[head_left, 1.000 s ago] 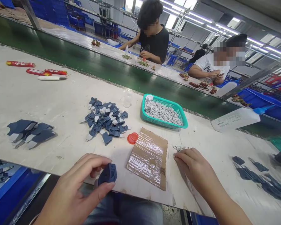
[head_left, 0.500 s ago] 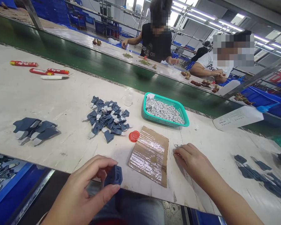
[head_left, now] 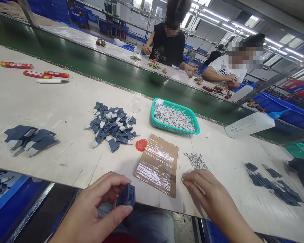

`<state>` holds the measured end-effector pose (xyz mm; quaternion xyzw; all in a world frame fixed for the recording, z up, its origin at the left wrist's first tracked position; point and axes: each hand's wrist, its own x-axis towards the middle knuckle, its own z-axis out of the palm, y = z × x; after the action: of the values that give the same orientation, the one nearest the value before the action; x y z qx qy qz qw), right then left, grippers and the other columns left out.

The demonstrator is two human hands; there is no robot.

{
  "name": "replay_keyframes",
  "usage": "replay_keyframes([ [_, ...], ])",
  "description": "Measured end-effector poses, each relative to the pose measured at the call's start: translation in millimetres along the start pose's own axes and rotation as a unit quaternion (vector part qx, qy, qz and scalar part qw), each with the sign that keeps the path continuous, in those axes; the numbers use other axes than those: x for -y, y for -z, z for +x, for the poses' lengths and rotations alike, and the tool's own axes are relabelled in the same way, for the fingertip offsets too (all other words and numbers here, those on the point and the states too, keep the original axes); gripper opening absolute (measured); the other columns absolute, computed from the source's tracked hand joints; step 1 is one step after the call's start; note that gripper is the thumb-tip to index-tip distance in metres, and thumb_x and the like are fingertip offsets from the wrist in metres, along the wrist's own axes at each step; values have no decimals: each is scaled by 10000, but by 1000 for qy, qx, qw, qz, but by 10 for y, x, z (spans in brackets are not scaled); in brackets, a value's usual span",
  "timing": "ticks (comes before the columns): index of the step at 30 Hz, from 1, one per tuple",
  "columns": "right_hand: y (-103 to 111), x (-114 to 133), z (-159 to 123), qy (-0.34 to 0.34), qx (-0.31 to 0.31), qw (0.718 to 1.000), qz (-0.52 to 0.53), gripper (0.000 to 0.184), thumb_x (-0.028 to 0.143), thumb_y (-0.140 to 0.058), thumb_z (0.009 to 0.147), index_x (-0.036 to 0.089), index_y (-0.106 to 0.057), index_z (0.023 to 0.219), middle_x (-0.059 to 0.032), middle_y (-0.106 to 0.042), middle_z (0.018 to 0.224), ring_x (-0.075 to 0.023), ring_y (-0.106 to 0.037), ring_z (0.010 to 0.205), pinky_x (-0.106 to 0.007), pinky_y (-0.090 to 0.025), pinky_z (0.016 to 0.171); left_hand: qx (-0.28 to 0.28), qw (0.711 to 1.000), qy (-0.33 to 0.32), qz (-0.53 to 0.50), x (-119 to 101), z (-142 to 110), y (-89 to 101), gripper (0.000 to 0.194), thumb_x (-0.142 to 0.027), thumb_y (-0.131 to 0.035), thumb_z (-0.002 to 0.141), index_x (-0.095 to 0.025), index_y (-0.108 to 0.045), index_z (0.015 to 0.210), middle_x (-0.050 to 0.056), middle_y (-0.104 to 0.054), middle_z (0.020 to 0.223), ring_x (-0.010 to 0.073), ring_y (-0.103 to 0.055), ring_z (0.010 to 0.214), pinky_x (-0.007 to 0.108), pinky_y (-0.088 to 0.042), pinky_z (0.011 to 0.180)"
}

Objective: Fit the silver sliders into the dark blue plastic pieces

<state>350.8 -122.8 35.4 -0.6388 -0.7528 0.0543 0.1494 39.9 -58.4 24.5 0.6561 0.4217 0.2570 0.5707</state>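
Observation:
My left hand is closed around a dark blue plastic piece with a recessed side, held between thumb and fingers above the table's front edge. My right hand rests low over the table, right of a tape-covered cardboard piece, thumb and fingertips pinched together. Whatever lies between those fingertips is too small to make out. Just beyond them is a little heap of small grey-and-white pieces. A pile of dark blue and white plastic parts lies left of the cardboard.
A green basket holds many small grey pieces. A red cap, a clear plastic bottle, red tubes and a white-handled brush lie around. More blue parts sit left and right. Two co-workers sit across the green conveyor.
My right hand has drawn back toward me, uncovering the small grey-and-white heap. My left hand keeps hold of the blue piece. The view has shifted slightly.

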Motion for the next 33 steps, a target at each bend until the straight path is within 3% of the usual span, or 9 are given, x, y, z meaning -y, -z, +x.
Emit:
replay_keyframes([
  [6, -68, -43, 49, -54, 24, 998, 25, 152, 257, -429, 924, 219, -551, 843, -30, -570, 827, -188, -528, 812, -340, -458, 702, -50, 997, 22, -62, -150, -1, -126, 212, -344, -637, 743, -326, -622, 954, -63, -630, 852, 91, -600, 757, 101, -484, 693],
  [17, -26, -17, 94, -43, 24, 999, 21, 106, 241, -461, 892, 229, -540, 823, -37, -576, 815, -198, -541, 789, -337, -469, 668, 3, 995, 45, -85, -141, 27, -181, 249, -354, -634, 739, -296, -623, 981, -9, -648, 887, 154, -611, 793, 180, -489, 604],
  [22, -25, -18, 99, -133, 46, 985, 96, 175, 319, -452, 885, 228, -548, 772, -36, -568, 790, -211, -534, 777, -353, -435, 683, 29, 994, 57, -92, -110, 40, -214, 262, -375, -615, 764, -300, -600, 1014, 8, -633, 877, 162, -601, 780, 194, -493, 607],
  [24, 7, 20, 79, -221, 50, 954, 197, 204, 396, -490, 868, 226, -553, 773, -26, -557, 783, -200, -518, 755, -334, -415, 672, 45, 992, 56, -102, -108, 46, -234, 287, -385, -593, 788, -322, -571, 1068, 0, -605, 815, 145, -573, 700, 202, -497, 582],
  [25, 27, 48, 65, -261, 47, 924, 274, 218, 427, -516, 855, 226, -551, 777, -17, -541, 771, -185, -503, 733, -315, -407, 657, 49, 992, 47, -105, -113, 53, -244, 292, -379, -585, 799, -341, -560, 1087, -7, -588, 799, 135, -555, 673, 201, -498, 572],
  [27, 68, 124, 40, -304, 36, 837, 453, 238, 447, -558, 831, 220, -535, 766, 4, -479, 724, -151, -456, 680, -276, -394, 620, 53, 993, 7, -108, -135, 72, -265, 269, -342, -576, 814, -375, -565, 1081, -16, -559, 806, 122, -530, 662, 188, -497, 563],
  [30, 116, 262, 39, -288, 36, 709, 643, 241, 408, -572, 820, 209, -496, 709, 15, -366, 671, -125, -374, 606, -255, -379, 568, 72, 990, -48, -115, -175, 105, -307, 192, -286, -546, 836, -367, -608, 999, -9, -547, 866, 114, -526, 677, 173, -501, 567],
  [31, 128, 306, 49, -283, 38, 690, 665, 245, 402, -574, 812, 210, -483, 691, 12, -348, 666, -128, -361, 595, -263, -382, 558, 81, 988, -54, -121, -184, 113, -326, 171, -282, -538, 842, -350, -614, 979, -3, -544, 877, 114, -528, 676, 174, -504, 566],
  [33, 142, 380, 74, -283, 40, 687, 668, 268, 430, -586, 782, 223, -461, 665, 0, -338, 662, -147, -355, 583, -289, -390, 538, 93, 984, -47, -143, -198, 125, -368, 142, -297, -525, 852, -312, -609, 964, 11, -532, 896, 115, -537, 665, 186, -515, 561],
])
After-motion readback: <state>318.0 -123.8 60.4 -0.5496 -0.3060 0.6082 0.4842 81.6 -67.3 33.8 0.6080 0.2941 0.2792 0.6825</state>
